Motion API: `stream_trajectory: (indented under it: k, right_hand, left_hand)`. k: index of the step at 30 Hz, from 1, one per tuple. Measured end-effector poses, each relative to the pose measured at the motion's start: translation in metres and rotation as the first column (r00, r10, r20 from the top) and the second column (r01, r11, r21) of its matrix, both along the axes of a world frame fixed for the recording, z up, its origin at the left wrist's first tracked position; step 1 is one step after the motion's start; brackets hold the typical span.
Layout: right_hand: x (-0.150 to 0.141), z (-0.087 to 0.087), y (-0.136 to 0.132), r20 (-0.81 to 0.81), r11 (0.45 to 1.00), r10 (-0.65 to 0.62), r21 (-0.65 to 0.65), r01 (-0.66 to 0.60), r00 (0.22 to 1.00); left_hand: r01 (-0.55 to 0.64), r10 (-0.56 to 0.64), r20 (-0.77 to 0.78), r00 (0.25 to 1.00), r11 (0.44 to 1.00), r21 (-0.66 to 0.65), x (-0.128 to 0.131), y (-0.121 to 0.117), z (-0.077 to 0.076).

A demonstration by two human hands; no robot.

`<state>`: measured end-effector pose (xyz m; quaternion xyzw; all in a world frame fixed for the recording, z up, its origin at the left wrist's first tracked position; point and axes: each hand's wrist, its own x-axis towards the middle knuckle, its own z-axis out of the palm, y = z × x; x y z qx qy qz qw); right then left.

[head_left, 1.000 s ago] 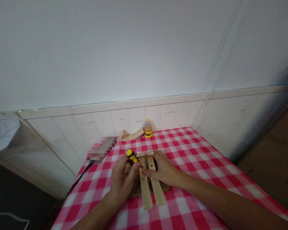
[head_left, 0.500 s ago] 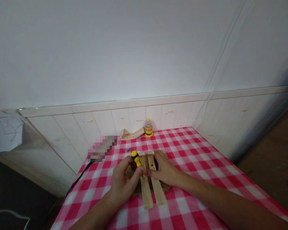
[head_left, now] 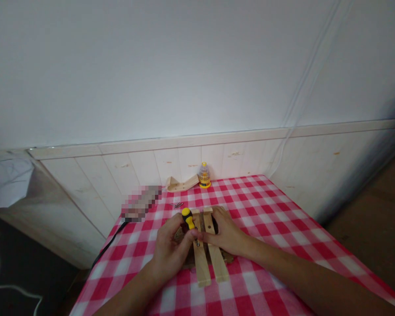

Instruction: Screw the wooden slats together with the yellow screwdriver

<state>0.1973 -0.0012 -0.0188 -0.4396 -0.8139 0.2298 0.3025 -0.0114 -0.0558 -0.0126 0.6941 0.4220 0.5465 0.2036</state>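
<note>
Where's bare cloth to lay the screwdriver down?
Bare cloth lies right of the right hand, out to the table edge, and between the slats and the near edge. Crowded: left hand, screwdriver, loose screws, and wood piece by the wall.

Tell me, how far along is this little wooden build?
Done: two pale wooden slats lie side by side across a darker brown piece on the red-and-white checked tablecloth. In hand: the left hand holds a yellow-and-black screwdriver tip-down on the left slat, while the right hand presses the slats flat. Left: probably more fastening, since loose dark screws lie behind.
</note>
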Motion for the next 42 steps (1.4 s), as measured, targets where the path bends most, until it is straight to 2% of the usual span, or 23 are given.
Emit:
stream_trajectory:
  k: [7, 14, 16, 19, 22, 24, 36, 42]
  right_hand:
    - [-0.001, 0.002, -0.001, 0.003, 0.999, -0.023, -0.029, 0.023, 1.000]
    - [-0.002, 0.004, -0.001, 0.008, 0.999, -0.029, -0.026, 0.029, 1.000]
    - [-0.002, 0.003, -0.001, 0.001, 0.999, -0.031, -0.021, 0.031, 1.000]
    - [0.000, 0.002, -0.001, -0.006, 1.000, -0.025, -0.013, 0.025, 1.000]
    - [0.000, 0.000, 0.000, -0.016, 1.000, -0.012, -0.009, 0.012, 1.000]
    - [0.001, -0.001, 0.000, -0.024, 1.000, -0.006, -0.009, 0.006, 1.000]
    - [0.001, 0.001, 0.000, -0.013, 1.000, -0.001, -0.025, 0.000, 1.000]
    - [0.001, 0.001, 0.001, -0.004, 0.999, 0.012, -0.030, -0.012, 1.000]
  left_hand:
    - [0.003, 0.001, -0.073, 0.997, 0.998, 0.058, 0.000, -0.001, 0.006]
    - [0.005, -0.001, -0.088, 0.996, 0.999, 0.045, 0.000, -0.003, 0.007]
    - [0.009, -0.008, -0.048, 0.999, 1.000, 0.026, 0.000, -0.003, 0.006]
    - [-0.002, 0.005, 0.091, 0.996, 1.000, -0.029, 0.002, -0.001, 0.001]
    - [-0.074, 0.093, 0.225, 0.970, 0.993, -0.093, 0.003, 0.004, -0.005]
    - [-0.114, 0.141, 0.248, 0.958, 0.986, -0.121, 0.004, 0.008, -0.008]
    - [-0.043, 0.065, 0.177, 0.982, 0.991, -0.123, 0.005, 0.014, -0.006]
    - [-0.060, 0.078, 0.140, 0.987, 0.990, -0.126, 0.005, 0.013, -0.007]
